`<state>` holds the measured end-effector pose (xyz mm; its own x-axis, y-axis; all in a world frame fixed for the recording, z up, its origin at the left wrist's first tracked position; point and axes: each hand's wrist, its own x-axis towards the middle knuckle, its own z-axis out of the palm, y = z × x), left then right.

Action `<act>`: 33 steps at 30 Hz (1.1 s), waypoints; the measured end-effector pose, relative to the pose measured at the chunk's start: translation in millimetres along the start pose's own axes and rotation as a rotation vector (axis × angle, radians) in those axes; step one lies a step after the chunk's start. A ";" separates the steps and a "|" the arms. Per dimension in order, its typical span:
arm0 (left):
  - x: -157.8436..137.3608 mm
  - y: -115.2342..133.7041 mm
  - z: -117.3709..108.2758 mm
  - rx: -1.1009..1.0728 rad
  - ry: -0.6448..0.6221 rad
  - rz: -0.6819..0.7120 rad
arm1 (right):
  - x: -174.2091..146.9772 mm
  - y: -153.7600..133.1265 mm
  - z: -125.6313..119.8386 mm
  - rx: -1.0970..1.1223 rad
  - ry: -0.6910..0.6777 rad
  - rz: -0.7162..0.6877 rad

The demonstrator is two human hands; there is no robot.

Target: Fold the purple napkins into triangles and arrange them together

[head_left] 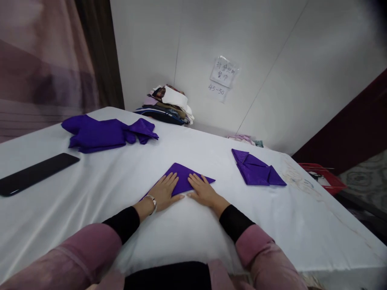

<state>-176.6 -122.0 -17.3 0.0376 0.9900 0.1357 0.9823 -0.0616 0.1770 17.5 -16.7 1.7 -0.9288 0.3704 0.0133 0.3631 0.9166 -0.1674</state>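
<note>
A purple cloth napkin [183,181], folded into a triangle, lies on the white-covered table in front of me. Its peak points away from me, and its long edge is on my side. My left hand [165,191] rests flat on the left part of the napkin, fingers stretched out. On the right part, my right hand [204,190] is also pressed flat with its fingers extended. Both thumbs point inward near the long edge. Parts of the napkin are hidden under my palms.
A folded purple napkin [254,169] lies to the right. At the back left is a heap of purple cloth [99,135], with a long black flat object [36,173] nearer. Piled clothes [169,104] stand by the wall. A red basket [328,179] sits beyond the table's right edge.
</note>
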 end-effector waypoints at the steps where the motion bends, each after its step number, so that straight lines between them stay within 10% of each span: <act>1: -0.4 -1.9 1.9 -0.001 0.002 0.007 | -3.2 8.6 -1.8 0.011 -0.010 0.030; 9: -3.2 0.8 -4.6 -0.024 -0.055 -0.023 | -35.8 67.1 -15.9 0.065 0.008 0.478; 17: -3.5 9.0 -11.3 -0.074 -0.069 -0.014 | 9.8 -23.6 -10.7 -0.007 0.015 -0.066; 26: -78.0 -44.4 -38.9 -0.022 -0.107 -0.157 | 26.4 -28.1 3.6 0.013 -0.071 -0.055; 33: -142.4 -73.6 -59.4 -0.060 0.132 -0.342 | 26.7 -27.7 9.1 0.003 -0.060 -0.049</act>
<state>-265.1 -266.0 8.2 -0.3184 0.9302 0.1828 0.9214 0.2584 0.2901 -18.0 -33.5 -2.4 -0.9483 0.3151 -0.0371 0.3168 0.9330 -0.1706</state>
